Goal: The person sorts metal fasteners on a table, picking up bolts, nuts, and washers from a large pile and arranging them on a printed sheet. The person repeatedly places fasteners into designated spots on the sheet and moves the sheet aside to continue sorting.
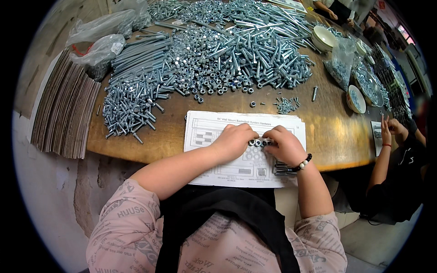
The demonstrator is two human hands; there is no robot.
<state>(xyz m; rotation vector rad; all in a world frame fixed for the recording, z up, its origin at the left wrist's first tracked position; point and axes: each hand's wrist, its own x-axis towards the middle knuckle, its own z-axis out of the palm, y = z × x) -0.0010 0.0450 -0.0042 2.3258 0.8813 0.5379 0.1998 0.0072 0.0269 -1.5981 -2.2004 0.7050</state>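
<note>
Just in front of me lies a stack of printed paper sheets (pixel 291 125) with line drawings of hardware. On it, a short row of hex nuts (pixel 258 143) sits between my hands. My left hand (pixel 235 142) rests on the sheet, its fingers curled against the row's left end. From the other side my right hand (pixel 286 146), with a beaded bracelet at the wrist, has its fingers bent and pressed to the right end. Several bolts (pixel 283 169) lie side by side on the sheet, partly under my right wrist.
A large heap of bolts (pixel 259 59) and nuts (pixel 200 68) covers the wooden table (pixel 182 102) beyond. Small screws (pixel 286 105) and a single bolt (pixel 314 93) lie nearer. Stacked cardboard (pixel 63 109) stands left; bowls (pixel 355 99) and a co-worker's hands (pixel 391 129) are right.
</note>
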